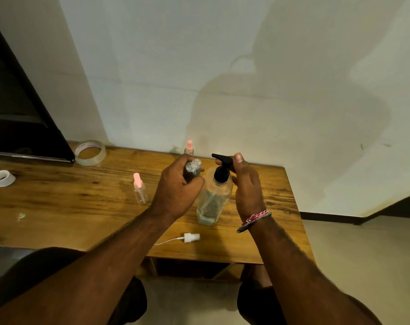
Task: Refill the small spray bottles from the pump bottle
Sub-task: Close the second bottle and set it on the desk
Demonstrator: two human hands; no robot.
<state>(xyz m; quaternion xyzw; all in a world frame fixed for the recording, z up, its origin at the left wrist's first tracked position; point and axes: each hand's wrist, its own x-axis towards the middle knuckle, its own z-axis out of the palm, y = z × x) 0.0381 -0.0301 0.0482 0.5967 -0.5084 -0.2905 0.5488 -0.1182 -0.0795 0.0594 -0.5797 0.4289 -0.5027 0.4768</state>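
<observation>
Fingers of the left hand [175,191] wrap an uncapped spray bottle [194,168], its mouth near the pump's spout. Left of it a pink-capped bottle [139,189] looks empty; another [189,147] stands behind. The right hand [245,184] curls over the pump bottle [213,198], nearly empty. A sprayer [191,237] lies on the table [58,207]. Filling seems barely begun.

Both forearms are bare, with no sleeves in view. The right wrist, toward 4 o'clock of centre, wears a pink-and-white woven band [255,217] and beside it a thin grey bangle [253,224]. Dark shorts [138,299] cover the thighs at 6 o'clock.
</observation>
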